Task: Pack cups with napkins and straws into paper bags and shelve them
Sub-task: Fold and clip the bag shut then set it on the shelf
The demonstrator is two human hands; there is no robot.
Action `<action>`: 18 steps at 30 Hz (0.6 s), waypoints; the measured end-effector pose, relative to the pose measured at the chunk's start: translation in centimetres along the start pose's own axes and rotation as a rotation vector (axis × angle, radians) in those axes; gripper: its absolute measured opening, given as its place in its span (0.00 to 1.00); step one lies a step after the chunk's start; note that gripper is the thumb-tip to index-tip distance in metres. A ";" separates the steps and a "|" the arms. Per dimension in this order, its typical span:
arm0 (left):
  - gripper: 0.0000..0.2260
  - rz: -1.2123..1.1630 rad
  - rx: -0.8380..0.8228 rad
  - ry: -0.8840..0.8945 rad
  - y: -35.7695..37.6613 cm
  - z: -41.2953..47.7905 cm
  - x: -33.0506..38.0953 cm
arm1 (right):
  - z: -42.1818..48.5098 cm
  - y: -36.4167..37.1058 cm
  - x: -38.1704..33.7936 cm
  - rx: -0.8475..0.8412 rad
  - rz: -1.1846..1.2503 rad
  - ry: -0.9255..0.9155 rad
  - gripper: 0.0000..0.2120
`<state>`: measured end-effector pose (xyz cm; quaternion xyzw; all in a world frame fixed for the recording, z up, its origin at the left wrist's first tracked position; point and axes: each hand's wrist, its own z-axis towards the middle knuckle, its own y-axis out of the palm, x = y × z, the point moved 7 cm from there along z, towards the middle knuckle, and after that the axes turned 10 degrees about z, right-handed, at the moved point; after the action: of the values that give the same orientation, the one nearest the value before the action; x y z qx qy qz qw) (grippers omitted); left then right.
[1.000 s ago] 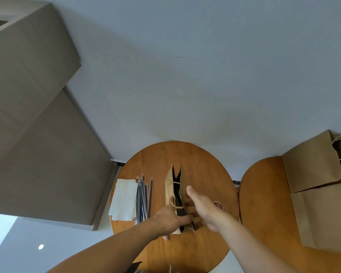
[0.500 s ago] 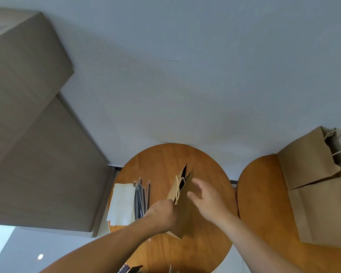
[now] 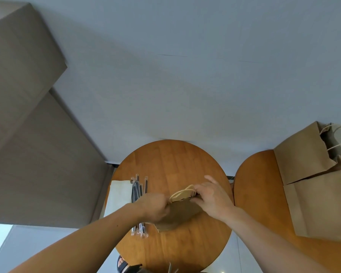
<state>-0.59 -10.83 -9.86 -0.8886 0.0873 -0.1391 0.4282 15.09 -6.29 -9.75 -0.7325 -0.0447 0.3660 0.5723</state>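
Both hands meet at lower centre of the frame over a round table: the left hand pinches one end of a paper bag's top edge, and the right hand grips the other end by the handles. Straws and napkins lie just left of the bag. Two more bags sit on a second table at the right edge.

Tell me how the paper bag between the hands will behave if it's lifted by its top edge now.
The paper bag looks thin and creased, so it will probably flex rather than hold shape. The left hand and right hand pinch its mouth nearly shut; it seems light. Its twisted handles likely flop.
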 end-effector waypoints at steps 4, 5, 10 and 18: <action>0.14 -0.092 0.089 -0.065 -0.4 0.3 -0.1 | -0.3 0.0 0.8 -0.036 0.247 0.151 0.09; 0.12 -0.098 0.112 -0.082 -0.4 0.3 0.0 | -0.2 0.0 0.9 -0.048 0.270 0.173 0.10; 0.13 -0.030 0.241 -0.183 -0.5 1.1 0.4 | 0.2 -0.2 1.7 -0.062 0.278 0.231 0.10; 0.14 -0.114 0.249 -0.136 0.3 2.9 -0.9 | 0.1 -2.6 7.4 0.087 0.845 0.487 0.07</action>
<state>-0.47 -8.58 -11.96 -0.8396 -0.0105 -0.1127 0.5312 21.34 -1.76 -11.11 -0.7264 0.4069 0.3858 0.3974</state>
